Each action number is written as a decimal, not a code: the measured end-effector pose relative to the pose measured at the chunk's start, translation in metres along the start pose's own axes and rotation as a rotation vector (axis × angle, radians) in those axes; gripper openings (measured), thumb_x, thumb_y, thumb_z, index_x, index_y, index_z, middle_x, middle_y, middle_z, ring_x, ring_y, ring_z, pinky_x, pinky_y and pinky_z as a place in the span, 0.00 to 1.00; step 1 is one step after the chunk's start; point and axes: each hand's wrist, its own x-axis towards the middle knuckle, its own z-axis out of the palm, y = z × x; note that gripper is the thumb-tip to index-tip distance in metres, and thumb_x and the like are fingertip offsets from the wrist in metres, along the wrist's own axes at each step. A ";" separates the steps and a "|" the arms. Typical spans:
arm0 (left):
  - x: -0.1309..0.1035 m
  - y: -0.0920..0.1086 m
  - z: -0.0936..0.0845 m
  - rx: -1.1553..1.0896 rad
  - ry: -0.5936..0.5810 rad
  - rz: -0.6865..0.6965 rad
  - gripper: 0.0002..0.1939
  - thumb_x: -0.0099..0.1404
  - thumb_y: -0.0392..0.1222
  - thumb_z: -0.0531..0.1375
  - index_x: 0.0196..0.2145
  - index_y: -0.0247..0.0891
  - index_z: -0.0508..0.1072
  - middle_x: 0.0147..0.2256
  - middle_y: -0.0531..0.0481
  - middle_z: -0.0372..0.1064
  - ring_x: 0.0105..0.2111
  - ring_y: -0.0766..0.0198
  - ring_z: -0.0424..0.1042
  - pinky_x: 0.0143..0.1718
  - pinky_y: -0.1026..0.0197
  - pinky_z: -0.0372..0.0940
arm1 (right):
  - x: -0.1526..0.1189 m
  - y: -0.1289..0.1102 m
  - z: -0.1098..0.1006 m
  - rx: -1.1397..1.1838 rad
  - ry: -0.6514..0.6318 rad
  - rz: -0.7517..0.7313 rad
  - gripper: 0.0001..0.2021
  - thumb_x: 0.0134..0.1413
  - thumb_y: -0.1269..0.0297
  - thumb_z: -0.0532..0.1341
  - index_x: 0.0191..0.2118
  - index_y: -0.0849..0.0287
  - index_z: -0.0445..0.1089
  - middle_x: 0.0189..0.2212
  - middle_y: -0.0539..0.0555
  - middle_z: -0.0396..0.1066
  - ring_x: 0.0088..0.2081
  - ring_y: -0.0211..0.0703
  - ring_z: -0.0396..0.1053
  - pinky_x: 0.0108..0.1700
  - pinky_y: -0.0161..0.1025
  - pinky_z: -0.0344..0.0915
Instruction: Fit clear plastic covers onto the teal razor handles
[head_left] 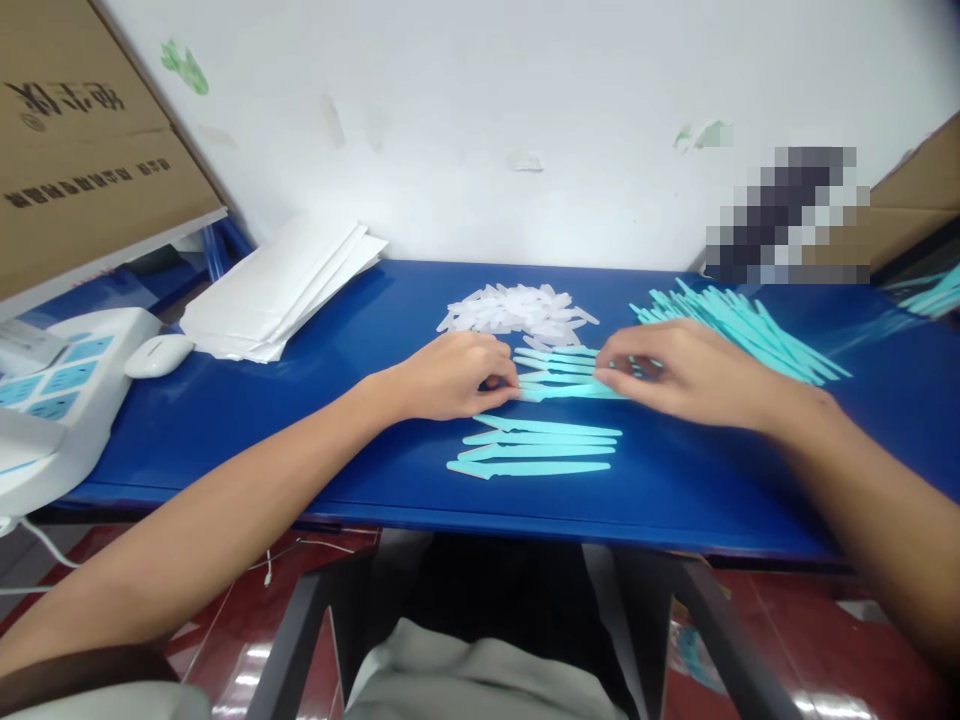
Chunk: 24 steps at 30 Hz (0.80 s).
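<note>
My left hand (466, 376) is closed, with thumb and fingertips pinched at the head of a turquoise eyebrow razor (566, 391). At that razor's handle, the curled thumb and fingers of my right hand (686, 372) close in; turquoise handle ends show between them. Several more razors (559, 367) lie in a row between my hands, their right ends partly hidden. Closer to me, a second group of razors (544, 452) lies roughly parallel, heads to the left. Behind my hands is a heap of small whitish translucent caps (517, 309).
A pile of turquoise razors (750, 325) lies at the right on the blue table (360, 465). To the left are white paper sheets (281, 285), a white mouse-shaped object (159, 356) and a white device with blue panels (90, 390). A cardboard box (90, 130) stands far left.
</note>
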 end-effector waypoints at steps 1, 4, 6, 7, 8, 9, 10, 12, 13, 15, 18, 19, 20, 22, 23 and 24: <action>0.000 0.000 0.002 0.009 0.014 -0.006 0.11 0.72 0.43 0.60 0.36 0.37 0.80 0.29 0.50 0.73 0.31 0.63 0.70 0.34 0.60 0.61 | 0.000 0.007 0.001 -0.056 0.027 0.043 0.13 0.62 0.56 0.56 0.40 0.54 0.76 0.31 0.53 0.76 0.30 0.45 0.69 0.33 0.40 0.56; -0.001 -0.002 0.005 0.031 0.072 -0.060 0.13 0.74 0.46 0.58 0.39 0.37 0.79 0.30 0.49 0.72 0.31 0.62 0.69 0.35 0.60 0.60 | 0.001 0.026 0.005 -0.176 0.041 0.162 0.15 0.62 0.55 0.56 0.46 0.54 0.75 0.33 0.54 0.76 0.32 0.48 0.69 0.33 0.41 0.55; 0.000 -0.005 0.006 0.075 0.103 -0.104 0.15 0.76 0.46 0.54 0.45 0.36 0.78 0.34 0.47 0.73 0.35 0.60 0.69 0.38 0.58 0.61 | 0.002 0.035 0.006 -0.185 -0.003 0.191 0.14 0.62 0.54 0.56 0.44 0.54 0.75 0.33 0.55 0.75 0.32 0.49 0.69 0.32 0.41 0.54; 0.001 -0.007 0.006 0.108 0.110 -0.122 0.17 0.76 0.45 0.52 0.49 0.36 0.77 0.37 0.45 0.73 0.37 0.58 0.69 0.41 0.57 0.61 | 0.002 0.038 0.007 -0.169 -0.026 0.191 0.13 0.62 0.54 0.57 0.43 0.54 0.74 0.33 0.55 0.75 0.32 0.48 0.68 0.33 0.41 0.54; 0.003 -0.009 0.006 0.147 0.112 -0.139 0.18 0.77 0.44 0.50 0.53 0.37 0.76 0.40 0.43 0.72 0.40 0.56 0.68 0.43 0.55 0.61 | 0.003 0.039 0.007 -0.144 -0.046 0.185 0.12 0.62 0.54 0.56 0.42 0.54 0.74 0.33 0.55 0.74 0.32 0.48 0.68 0.33 0.41 0.55; 0.005 -0.011 0.006 0.188 0.106 -0.156 0.20 0.77 0.42 0.49 0.57 0.38 0.74 0.44 0.40 0.71 0.43 0.54 0.66 0.45 0.53 0.61 | 0.003 0.038 0.007 -0.117 -0.063 0.176 0.12 0.63 0.55 0.56 0.41 0.54 0.73 0.33 0.55 0.74 0.32 0.47 0.68 0.33 0.41 0.55; 0.007 -0.013 0.007 0.225 0.088 -0.169 0.21 0.77 0.40 0.48 0.60 0.41 0.72 0.47 0.39 0.69 0.45 0.52 0.65 0.46 0.51 0.61 | 0.004 0.037 0.008 -0.094 -0.073 0.171 0.12 0.63 0.55 0.56 0.41 0.54 0.73 0.32 0.54 0.74 0.32 0.47 0.68 0.33 0.40 0.55; 0.012 -0.015 0.008 0.279 0.032 -0.187 0.23 0.75 0.38 0.47 0.62 0.46 0.71 0.52 0.37 0.65 0.48 0.48 0.62 0.47 0.47 0.60 | 0.007 0.033 0.009 -0.067 -0.083 0.166 0.13 0.64 0.54 0.55 0.41 0.55 0.72 0.33 0.55 0.74 0.32 0.46 0.68 0.34 0.40 0.55; 0.014 -0.015 0.009 0.298 -0.002 -0.193 0.24 0.75 0.37 0.48 0.63 0.47 0.71 0.54 0.36 0.63 0.49 0.46 0.61 0.48 0.46 0.59 | 0.008 0.030 0.009 -0.061 -0.085 0.162 0.13 0.65 0.54 0.55 0.41 0.56 0.72 0.33 0.55 0.74 0.32 0.46 0.68 0.34 0.41 0.55; 0.016 -0.015 0.009 0.326 -0.059 -0.199 0.25 0.73 0.35 0.49 0.63 0.47 0.71 0.55 0.36 0.61 0.50 0.44 0.61 0.48 0.44 0.58 | 0.010 0.024 0.010 -0.046 -0.070 0.143 0.15 0.67 0.53 0.54 0.44 0.56 0.73 0.36 0.56 0.75 0.34 0.47 0.68 0.36 0.41 0.56; 0.012 -0.016 0.005 0.386 -0.058 -0.195 0.22 0.73 0.34 0.49 0.58 0.41 0.75 0.54 0.35 0.63 0.50 0.45 0.61 0.48 0.45 0.58 | 0.010 0.011 0.011 0.003 -0.026 0.091 0.17 0.68 0.52 0.52 0.45 0.57 0.74 0.34 0.55 0.74 0.33 0.46 0.68 0.39 0.42 0.56; 0.010 -0.017 0.003 0.408 -0.044 -0.186 0.20 0.73 0.34 0.50 0.55 0.39 0.77 0.53 0.35 0.65 0.50 0.45 0.61 0.48 0.46 0.58 | 0.009 0.006 0.011 0.017 -0.016 0.073 0.17 0.68 0.52 0.53 0.44 0.57 0.75 0.31 0.54 0.73 0.31 0.45 0.66 0.40 0.42 0.56; 0.007 -0.018 0.001 0.422 -0.029 -0.176 0.19 0.74 0.35 0.50 0.52 0.38 0.79 0.52 0.35 0.67 0.50 0.45 0.62 0.48 0.46 0.58 | 0.008 -0.001 0.012 0.032 -0.014 0.056 0.17 0.68 0.51 0.54 0.42 0.57 0.75 0.27 0.52 0.71 0.30 0.44 0.65 0.42 0.43 0.56; 0.001 -0.021 -0.004 0.415 -0.011 -0.155 0.17 0.75 0.38 0.51 0.47 0.37 0.81 0.50 0.37 0.69 0.48 0.47 0.63 0.47 0.48 0.58 | 0.005 -0.013 0.012 0.073 -0.039 0.013 0.18 0.66 0.48 0.56 0.39 0.55 0.76 0.22 0.50 0.67 0.29 0.43 0.63 0.43 0.43 0.56; -0.001 -0.023 -0.005 0.389 -0.013 -0.142 0.16 0.75 0.39 0.52 0.45 0.37 0.81 0.49 0.38 0.70 0.47 0.48 0.63 0.46 0.49 0.59 | 0.003 -0.019 0.013 0.099 -0.069 -0.014 0.18 0.65 0.47 0.58 0.39 0.54 0.77 0.20 0.49 0.66 0.29 0.44 0.63 0.42 0.43 0.56; -0.003 -0.024 -0.007 0.354 -0.018 -0.131 0.15 0.74 0.39 0.53 0.44 0.37 0.81 0.48 0.39 0.71 0.46 0.50 0.64 0.46 0.50 0.59 | 0.002 -0.024 0.013 0.126 -0.104 -0.042 0.18 0.65 0.47 0.59 0.39 0.54 0.78 0.19 0.49 0.66 0.30 0.45 0.63 0.42 0.43 0.57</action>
